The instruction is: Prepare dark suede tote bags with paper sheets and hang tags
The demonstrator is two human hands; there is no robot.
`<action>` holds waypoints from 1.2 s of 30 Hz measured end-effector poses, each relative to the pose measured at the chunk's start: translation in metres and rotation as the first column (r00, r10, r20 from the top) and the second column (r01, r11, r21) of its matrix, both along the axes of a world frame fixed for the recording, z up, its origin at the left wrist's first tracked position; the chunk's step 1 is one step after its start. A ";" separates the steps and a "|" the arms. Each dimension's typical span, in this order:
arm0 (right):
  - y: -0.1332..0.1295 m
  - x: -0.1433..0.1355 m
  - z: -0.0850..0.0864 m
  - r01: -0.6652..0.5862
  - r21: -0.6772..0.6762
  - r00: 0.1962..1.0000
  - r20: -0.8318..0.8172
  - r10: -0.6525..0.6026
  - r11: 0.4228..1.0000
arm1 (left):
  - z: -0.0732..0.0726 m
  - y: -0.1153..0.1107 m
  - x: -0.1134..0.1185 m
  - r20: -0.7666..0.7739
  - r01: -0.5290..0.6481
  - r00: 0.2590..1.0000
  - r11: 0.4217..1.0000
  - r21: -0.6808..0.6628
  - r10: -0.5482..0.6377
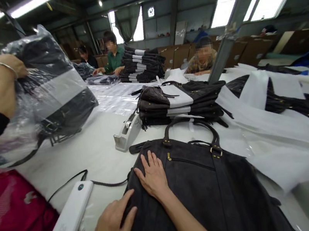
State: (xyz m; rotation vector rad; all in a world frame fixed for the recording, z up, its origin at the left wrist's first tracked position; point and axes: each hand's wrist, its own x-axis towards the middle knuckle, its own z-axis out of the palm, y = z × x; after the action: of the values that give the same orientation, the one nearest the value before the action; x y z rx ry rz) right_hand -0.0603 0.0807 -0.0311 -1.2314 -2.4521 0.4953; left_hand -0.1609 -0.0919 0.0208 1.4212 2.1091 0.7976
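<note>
Note left hand [110, 226], open, thumb and forefinger apart at left edge of bag [198, 190]; then right hand [154, 176], open, palm down on bag, near centre. Judged soft, floppy, fairly light, unlikely to slip; lift by handles [215, 134], far side.

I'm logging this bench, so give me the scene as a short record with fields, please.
Left hand: at the dark bag's left edge, thumb and forefinger apart
Right hand: flat on the dark bag, fingers spread
Bag position: on the white table, handles pointing away, zip on the upper face
Left of bag: white device with a lens-like spot
Beyond bag: tape dispenser; stacked bags with white bands
Other person's hand: at far left, holding a plastic-wrapped bag
</note>
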 end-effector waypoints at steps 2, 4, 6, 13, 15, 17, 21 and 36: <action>0.002 0.001 -0.001 0.004 0.016 1.000 0.001 -0.004 1.000 | -0.010 -0.003 -0.007 0.117 -0.075 0.991 0.997 0.021 0.073; 0.004 0.002 -0.001 0.013 0.031 1.000 0.003 -0.013 0.999 | -0.020 -0.006 -0.015 0.315 -0.176 0.934 0.984 -0.004 0.168; 0.005 0.002 -0.001 0.013 0.035 1.000 0.010 -0.013 0.999 | -0.026 -0.007 -0.020 0.515 -0.216 0.830 0.975 -0.055 0.213; 0.009 0.000 0.002 0.005 0.026 0.998 0.062 -0.007 1.000 | -0.007 -0.017 -0.036 0.626 0.020 0.774 0.986 -0.164 0.089; 0.010 0.000 0.002 0.002 0.030 0.998 0.070 -0.004 1.000 | 0.004 -0.020 -0.041 0.541 0.206 0.836 0.966 -0.158 -0.090; 0.011 -0.001 0.001 0.001 0.037 0.997 0.074 -0.004 0.999 | 0.013 -0.020 -0.043 0.464 0.335 0.858 0.925 -0.180 -0.221; 0.012 -0.002 -0.003 0.010 0.050 0.997 0.078 -0.014 0.999 | 0.018 -0.010 -0.037 0.319 0.389 0.893 0.901 -0.191 -0.317; 0.020 0.005 0.001 0.012 0.018 0.999 0.046 -0.013 1.000 | -0.019 -0.016 -0.021 0.660 -0.088 0.733 0.985 -0.148 0.165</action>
State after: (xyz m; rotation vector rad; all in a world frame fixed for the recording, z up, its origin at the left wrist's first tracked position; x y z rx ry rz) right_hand -0.0553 0.1003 -0.0302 -1.2637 -2.4798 0.4459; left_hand -0.1820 -0.1084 0.0019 0.7538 1.6435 1.0418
